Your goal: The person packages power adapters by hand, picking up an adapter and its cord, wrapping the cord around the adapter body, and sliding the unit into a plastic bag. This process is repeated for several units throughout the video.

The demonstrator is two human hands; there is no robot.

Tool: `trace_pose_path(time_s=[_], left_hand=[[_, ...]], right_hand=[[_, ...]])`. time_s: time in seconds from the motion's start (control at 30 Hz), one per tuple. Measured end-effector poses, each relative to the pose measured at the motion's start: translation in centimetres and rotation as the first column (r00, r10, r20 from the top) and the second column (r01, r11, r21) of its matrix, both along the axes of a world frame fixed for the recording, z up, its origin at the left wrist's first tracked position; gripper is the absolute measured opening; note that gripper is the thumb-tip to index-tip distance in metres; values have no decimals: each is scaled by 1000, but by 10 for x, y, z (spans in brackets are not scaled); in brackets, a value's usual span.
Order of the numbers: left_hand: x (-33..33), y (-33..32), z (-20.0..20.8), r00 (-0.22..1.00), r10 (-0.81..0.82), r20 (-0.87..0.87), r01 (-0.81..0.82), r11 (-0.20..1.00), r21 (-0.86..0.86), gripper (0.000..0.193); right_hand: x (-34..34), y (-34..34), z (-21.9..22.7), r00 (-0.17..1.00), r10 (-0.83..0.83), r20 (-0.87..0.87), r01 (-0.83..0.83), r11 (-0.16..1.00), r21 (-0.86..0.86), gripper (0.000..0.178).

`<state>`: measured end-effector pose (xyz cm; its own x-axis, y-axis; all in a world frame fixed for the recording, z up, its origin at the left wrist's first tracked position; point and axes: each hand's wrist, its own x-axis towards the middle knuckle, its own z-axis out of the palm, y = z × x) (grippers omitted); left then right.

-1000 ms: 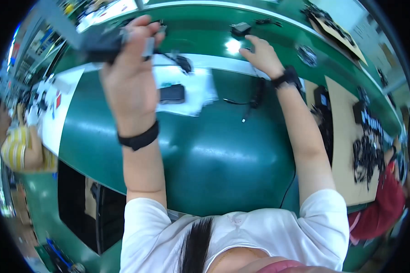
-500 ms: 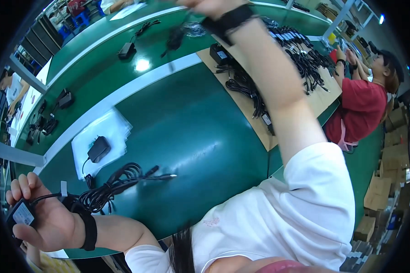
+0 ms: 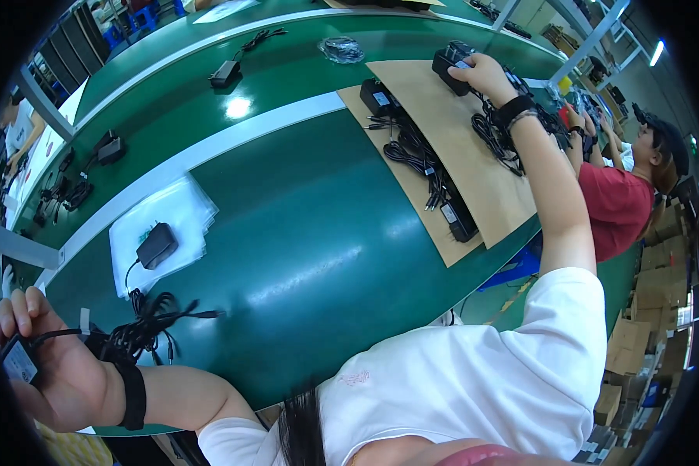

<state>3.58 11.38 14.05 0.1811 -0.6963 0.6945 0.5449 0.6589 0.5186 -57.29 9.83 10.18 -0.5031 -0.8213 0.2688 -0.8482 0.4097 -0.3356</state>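
My left hand (image 3: 62,373), at the lower left, is closed round a black power adapter (image 3: 21,361) with a pale label. Its cord, with a small white tag (image 3: 85,318), runs to a coiled black cable bundle (image 3: 144,326) above my wrist. My right hand (image 3: 485,78) reaches to the upper right and grips a black power adapter (image 3: 447,68) at the far edge of a cardboard sheet (image 3: 435,101). More adapters and coiled cords (image 3: 493,136) lie beside and under that hand. Another black adapter (image 3: 157,245) rests on a stack of clear plastic bags (image 3: 194,206).
Below the upper cardboard, a lower sheet (image 3: 450,252) carries a row of adapters with cords (image 3: 412,151). Past the pale rail (image 3: 272,116) lie a lone adapter (image 3: 225,74) and a clear bag of cords (image 3: 342,50). A person in red (image 3: 617,202) works at the right.
My right hand has swung from the top middle to the right, onto the cardboard. The blurred dark adapter below it no longer shows there. My left hand and its cable bundle sit slightly further left.
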Motion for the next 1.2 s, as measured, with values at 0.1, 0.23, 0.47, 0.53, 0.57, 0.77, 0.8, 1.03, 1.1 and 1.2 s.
trace_pose_path(time_s=[0.1,0.23,0.47,0.53,0.57,0.77,0.8,1.03,1.1,1.2], left_hand=[[-8,2,-3,996,-87,16,86,995,47,49],[-12,6,-5,994,-79,75,74,995,71,55],[-15,-3,-7,985,-76,157,65,995,75,54],[-18,-7,-8,979,-85,185,71,994,77,54],[-20,-7,-8,974,-90,207,76,994,77,54],[-93,-33,-38,980,-193,54,174,955,240,47],[-102,-40,-38,991,-129,45,113,958,263,40],[-110,-42,0,957,-18,-288,43,996,81,63],[-97,-45,-4,971,51,-234,-35,997,69,66],[-85,-48,-6,966,153,-210,-137,987,89,57]], right_hand=[[-11,-15,-21,953,-119,-278,159,980,124,46],[0,-17,-41,838,-177,-516,180,983,-44,43],[-7,-7,-46,831,-142,-538,190,981,36,65],[6,-7,-43,817,-138,-560,161,987,-8,65],[12,-8,-34,812,17,-583,-107,987,-121,65],[189,4,63,460,814,-354,-884,459,-91,51],[215,-4,71,395,916,-72,-916,387,-102,58],[319,-80,32,-369,707,604,-928,-244,-281,98],[332,-85,1,-551,519,654,-833,-300,-465,94],[342,-75,-22,-387,615,687,-856,37,-516,55]])
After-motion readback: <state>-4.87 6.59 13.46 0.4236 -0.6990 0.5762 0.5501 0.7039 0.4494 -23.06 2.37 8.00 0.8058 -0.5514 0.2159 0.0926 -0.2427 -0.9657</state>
